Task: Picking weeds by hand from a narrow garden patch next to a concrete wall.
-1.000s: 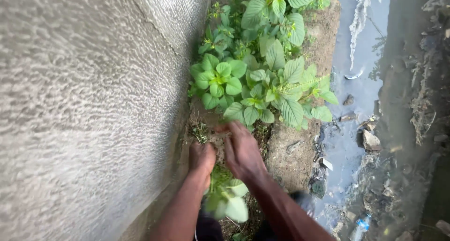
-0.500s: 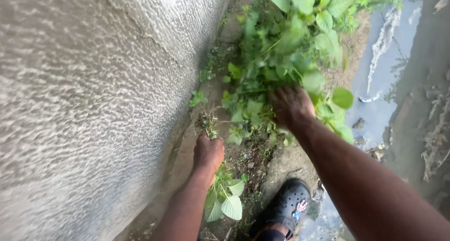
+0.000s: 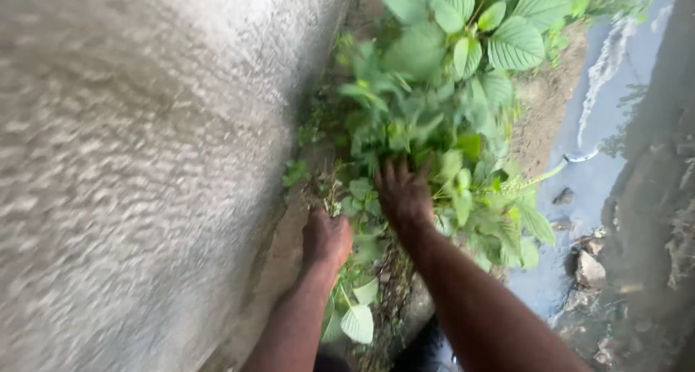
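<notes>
My left hand (image 3: 326, 239) is a closed fist around a bunch of pulled weeds (image 3: 354, 313), whose green leaves hang below my wrist. My right hand (image 3: 403, 195) reaches into the standing green weeds (image 3: 434, 104) growing along the foot of the wall, its fingers spread among the stems. Whether it grips a stem is hidden by leaves. The two hands are close together, the right a little farther forward.
A rough grey plastered wall (image 3: 137, 169) fills the left side. A strip of bare soil (image 3: 539, 111) runs beside the plants. On the right lies a drain of murky water (image 3: 608, 126) with stones (image 3: 590, 271) and litter at its edge.
My right hand has drawn back and left, from higher in the weeds to their base near my left hand. The camera has shifted, and my dark shoe is out of view. The left fist has stayed put.
</notes>
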